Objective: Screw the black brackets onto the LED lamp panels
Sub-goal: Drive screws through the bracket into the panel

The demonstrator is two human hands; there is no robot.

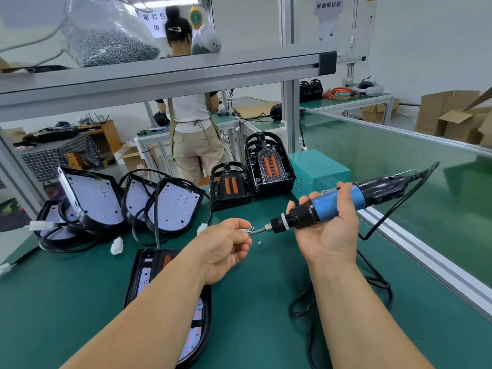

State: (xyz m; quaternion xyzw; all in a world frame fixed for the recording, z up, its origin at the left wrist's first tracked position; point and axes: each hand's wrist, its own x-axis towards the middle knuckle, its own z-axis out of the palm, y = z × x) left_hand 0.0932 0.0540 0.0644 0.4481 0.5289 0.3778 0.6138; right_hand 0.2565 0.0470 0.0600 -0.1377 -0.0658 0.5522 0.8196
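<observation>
My right hand grips a blue and black electric screwdriver, held level with its bit pointing left. My left hand pinches small silver screws right at the bit's tip. One loose screw lies on the green mat below the bit. An LED lamp panel with a black bracket over it lies under my left forearm, partly hidden. More white LED panels with black cables lean in a heap at the left. Two stacks of black brackets with orange inserts stand behind.
A teal power box stands right of the bracket stacks. The screwdriver's black cord loops over the mat at the right. An aluminium rail borders the bench's right side. A bag of screws sits on the upper shelf. A person stands beyond.
</observation>
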